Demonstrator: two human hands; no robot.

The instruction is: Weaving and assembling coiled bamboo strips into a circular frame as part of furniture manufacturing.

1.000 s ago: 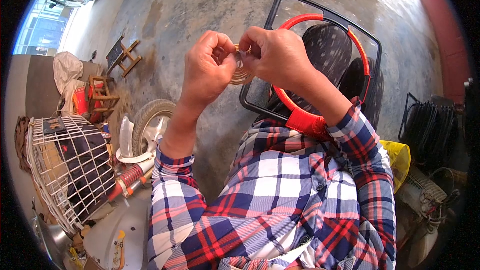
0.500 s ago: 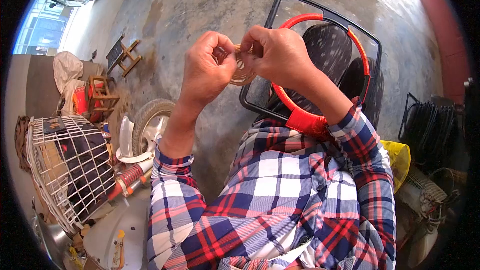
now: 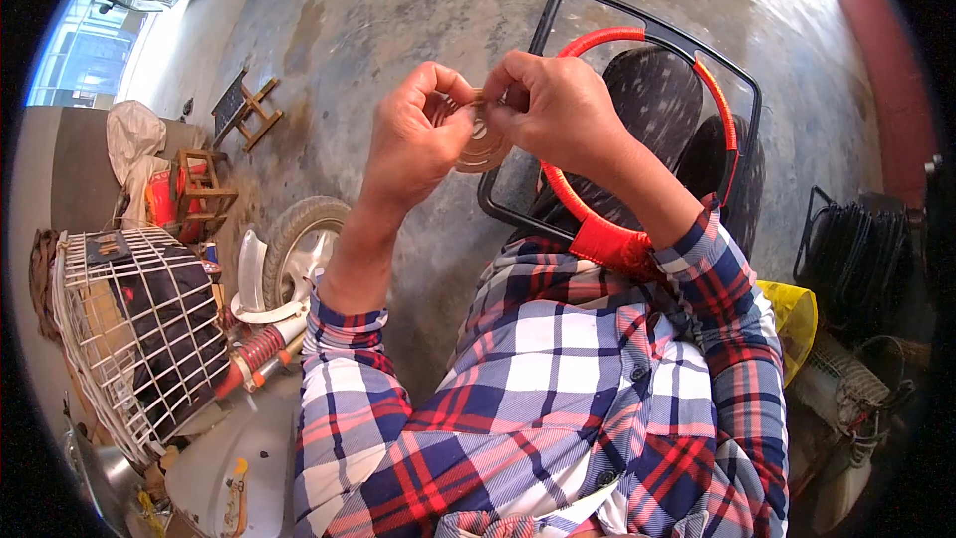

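Observation:
My left hand [image 3: 423,134] and my right hand [image 3: 558,110] meet in front of me, thumbs and fingers pinched together. Between them hangs a small round tan disc [image 3: 485,151] with curved slots and a hole near its middle, perhaps a spool. Both hands grip it near its upper edge, and my fingertips cover that part. Across my thighs rests a black metal frame [image 3: 652,15] with a ring [image 3: 575,201] wrapped in red-orange cord or tape. The ring shows bare black gaps. My right forearm crosses over its left side.
On the left stand a white wire basket [image 3: 149,329] with dark cloth inside and a scooter's wheel [image 3: 309,249]. Farther off are small wooden stools [image 3: 244,112]. At right, a stack of black frames [image 3: 856,259] leans near a yellow bag [image 3: 792,324].
The disc has turned slightly, so its slotted face shows flatter. My fingers have shifted a little at its upper edge. The frame and ring stay in place.

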